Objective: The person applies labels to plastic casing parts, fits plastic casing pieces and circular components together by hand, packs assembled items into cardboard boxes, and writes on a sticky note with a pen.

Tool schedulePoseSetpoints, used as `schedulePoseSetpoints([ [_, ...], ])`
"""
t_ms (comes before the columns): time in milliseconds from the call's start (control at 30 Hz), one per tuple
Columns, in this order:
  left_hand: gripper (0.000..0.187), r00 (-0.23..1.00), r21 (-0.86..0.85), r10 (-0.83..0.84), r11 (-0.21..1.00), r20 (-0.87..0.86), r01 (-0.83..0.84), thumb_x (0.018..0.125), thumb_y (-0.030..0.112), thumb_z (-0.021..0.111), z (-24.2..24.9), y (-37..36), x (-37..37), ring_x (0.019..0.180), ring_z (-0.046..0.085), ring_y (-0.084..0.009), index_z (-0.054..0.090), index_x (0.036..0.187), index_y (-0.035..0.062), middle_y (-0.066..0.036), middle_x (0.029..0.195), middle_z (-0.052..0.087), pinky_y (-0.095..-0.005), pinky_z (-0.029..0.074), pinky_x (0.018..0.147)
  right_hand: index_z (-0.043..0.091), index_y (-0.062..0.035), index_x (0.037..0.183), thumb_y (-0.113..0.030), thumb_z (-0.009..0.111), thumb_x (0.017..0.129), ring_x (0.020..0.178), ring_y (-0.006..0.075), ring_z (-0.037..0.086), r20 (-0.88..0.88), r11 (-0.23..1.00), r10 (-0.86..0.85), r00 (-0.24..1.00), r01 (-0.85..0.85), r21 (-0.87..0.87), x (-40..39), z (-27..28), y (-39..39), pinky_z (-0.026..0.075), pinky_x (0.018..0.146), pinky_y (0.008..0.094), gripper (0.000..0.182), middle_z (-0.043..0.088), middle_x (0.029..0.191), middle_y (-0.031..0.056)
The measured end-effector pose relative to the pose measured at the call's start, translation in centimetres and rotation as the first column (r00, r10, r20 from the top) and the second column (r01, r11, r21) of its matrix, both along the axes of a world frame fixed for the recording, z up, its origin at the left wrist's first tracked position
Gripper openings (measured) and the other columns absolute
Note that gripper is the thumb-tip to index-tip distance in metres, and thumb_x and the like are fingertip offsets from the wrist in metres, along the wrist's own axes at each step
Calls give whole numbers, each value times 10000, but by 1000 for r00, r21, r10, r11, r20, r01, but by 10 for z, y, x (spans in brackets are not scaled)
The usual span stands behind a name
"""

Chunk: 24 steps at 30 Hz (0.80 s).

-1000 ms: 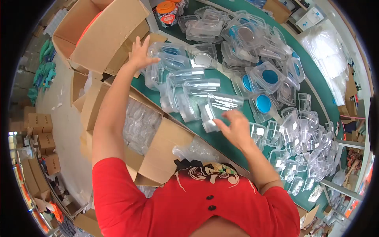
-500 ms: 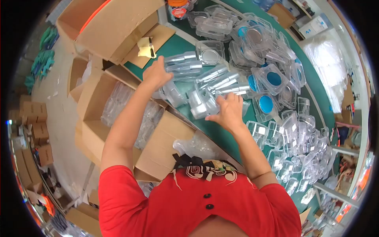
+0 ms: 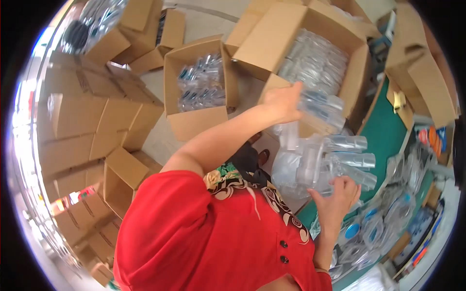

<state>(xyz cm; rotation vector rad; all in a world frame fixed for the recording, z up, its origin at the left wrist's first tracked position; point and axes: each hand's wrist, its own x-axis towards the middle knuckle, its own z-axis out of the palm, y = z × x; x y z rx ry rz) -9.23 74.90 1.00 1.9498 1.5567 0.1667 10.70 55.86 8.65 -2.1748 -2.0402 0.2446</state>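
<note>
My left hand (image 3: 283,103) is closed on the near end of some clear plastic packages (image 3: 323,109), at the near edge of an open cardboard box (image 3: 357,72). Rows of similar clear packages (image 3: 315,56) lie inside that box. Lower right, my right hand (image 3: 338,198) has its thumb and fingers curled around the end of a group of clear plastic packages (image 3: 313,167) beside the green table. Several tube-shaped ends (image 3: 357,160) stick out of this group to the right. Blur and see-through plastic hide how many each hand grips.
Another open cardboard box (image 3: 174,106) with clear packages stands on the floor. Stacked cartons (image 3: 97,116) fill the left side. Round packages with blue discs (image 3: 353,230) are heaped on the green table (image 3: 383,128). A piece of yellow material (image 3: 399,103) lies on cardboard.
The view has turned left, toward the boxes. My left hand has gone from the packages on the table to the box, with packages in its grip. My right hand stays with clear packages.
</note>
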Motion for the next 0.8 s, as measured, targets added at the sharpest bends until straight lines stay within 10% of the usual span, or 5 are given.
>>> schedulePoseSetpoints([
  [367,787,775,81,632,774,-33,-628,673,315,692,-48,-40,-326,1103,555,-376,368,1349,76,-210,1221,553,-446,448,901,608,-44,907,-329,871,493,1066,341,470,-188,771,636,748,-628,111,-231,-69,141,243,1060,557,567,508,1073,166],
  [800,842,651,36,731,670,-206,-741,731,335,704,-326,151,-610,1164,507,-395,269,1396,55,-231,1327,455,-454,431,956,622,-83,943,-421,849,504,1131,328,443,-198,625,773,603,-778,68,-508,-435,402,161,1117,571,599,503,1145,158],
])
